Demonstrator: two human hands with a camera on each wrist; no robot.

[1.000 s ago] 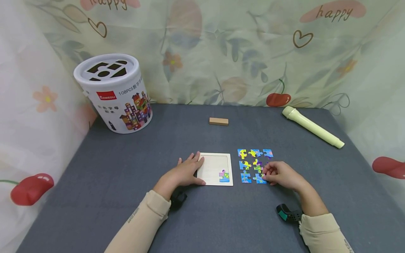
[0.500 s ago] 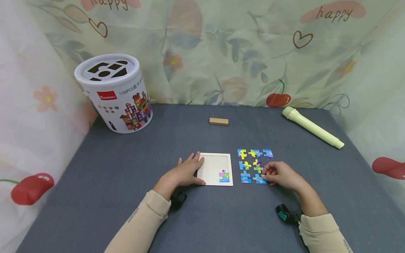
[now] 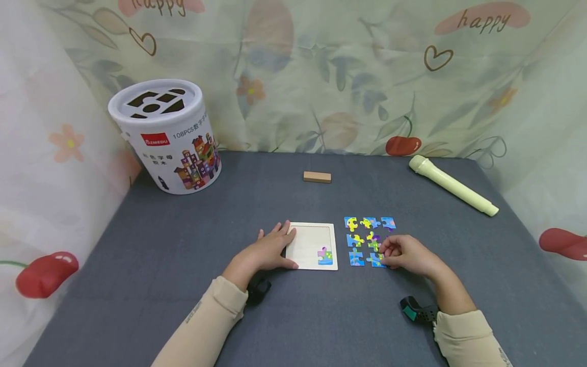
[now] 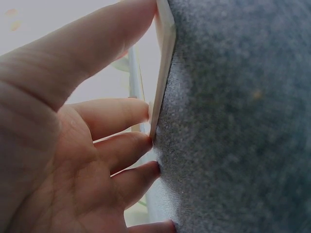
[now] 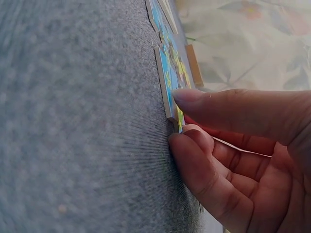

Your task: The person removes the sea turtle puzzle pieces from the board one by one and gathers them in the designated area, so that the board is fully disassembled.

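Note:
A square wooden puzzle tray (image 3: 306, 242) lies flat on the dark table. One pink, green and blue jigsaw piece (image 3: 325, 256) sits in its lower right corner. My left hand (image 3: 268, 250) rests spread along the tray's left side, thumb on the near corner and fingertips at the far one; in the left wrist view the thumb (image 4: 97, 48) touches the tray's edge. To the right of the tray, my right hand (image 3: 412, 255) pinches the blue piece (image 5: 166, 80) of the near row between thumb and index finger. That piece appears low against the cloth. My fingers hide part of the pieces there.
Several loose jigsaw pieces (image 3: 356, 256) lie in rows right of the tray. Farther back are a small wooden block (image 3: 317, 177), a pale yellow toy microphone (image 3: 454, 184) at right and a large white block bucket (image 3: 169, 137) at left. A printed curtain (image 3: 316, 76) hangs behind.

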